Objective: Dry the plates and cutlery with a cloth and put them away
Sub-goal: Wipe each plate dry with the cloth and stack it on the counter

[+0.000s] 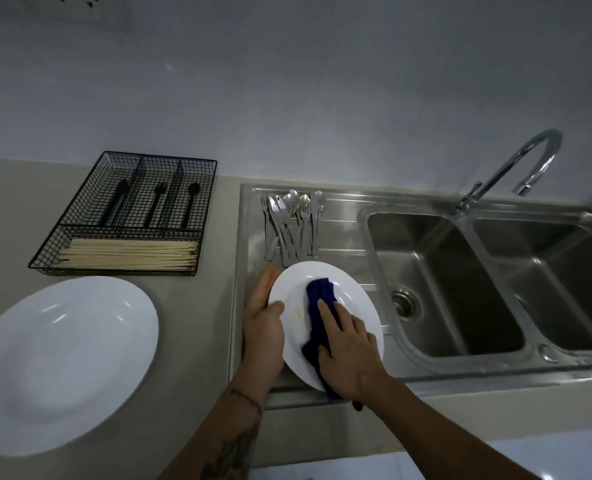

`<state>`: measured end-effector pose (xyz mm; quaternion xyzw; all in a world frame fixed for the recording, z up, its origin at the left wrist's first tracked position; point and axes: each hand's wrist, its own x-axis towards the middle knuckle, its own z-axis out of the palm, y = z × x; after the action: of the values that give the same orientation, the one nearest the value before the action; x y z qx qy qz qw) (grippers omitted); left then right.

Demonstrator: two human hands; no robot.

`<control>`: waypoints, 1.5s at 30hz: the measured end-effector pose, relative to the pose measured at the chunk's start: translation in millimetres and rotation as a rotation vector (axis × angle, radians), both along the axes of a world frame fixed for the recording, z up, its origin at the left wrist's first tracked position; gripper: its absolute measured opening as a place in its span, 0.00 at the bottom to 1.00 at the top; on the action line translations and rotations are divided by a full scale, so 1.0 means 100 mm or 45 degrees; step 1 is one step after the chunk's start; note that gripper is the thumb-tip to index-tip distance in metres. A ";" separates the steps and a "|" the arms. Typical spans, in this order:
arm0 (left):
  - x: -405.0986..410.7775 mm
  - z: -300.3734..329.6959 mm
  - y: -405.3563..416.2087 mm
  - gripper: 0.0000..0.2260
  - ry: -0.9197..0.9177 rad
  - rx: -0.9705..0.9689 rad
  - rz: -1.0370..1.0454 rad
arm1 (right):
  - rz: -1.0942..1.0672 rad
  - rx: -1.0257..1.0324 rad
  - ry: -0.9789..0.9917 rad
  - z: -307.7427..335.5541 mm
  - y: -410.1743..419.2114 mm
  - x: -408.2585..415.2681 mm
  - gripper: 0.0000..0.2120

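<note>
Hands: left gripping glossy round plate, right flat on navy cloth.

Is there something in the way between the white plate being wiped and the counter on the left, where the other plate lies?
Nothing visible blocks it. The white plate, held by the left hand and wiped with the dark blue cloth under the right hand, faces bare beige counter before the large white plate.

No text, label, brand, number or sign can be read anywhere in the view; every surface in sight is plain and unmarked.
</note>
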<state>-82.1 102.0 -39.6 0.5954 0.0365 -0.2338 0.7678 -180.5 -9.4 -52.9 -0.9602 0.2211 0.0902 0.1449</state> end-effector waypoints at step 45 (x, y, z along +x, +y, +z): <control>0.93 1.22 0.33 0.22 -0.079 -0.461 -0.518 | -0.483 -0.250 -0.576 1.37 -0.13 0.78 0.34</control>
<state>10.6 135.1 82.2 0.4505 -0.1497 -0.3677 0.7996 -102.8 -22.4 83.9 -0.9069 0.3661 -0.1762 0.1112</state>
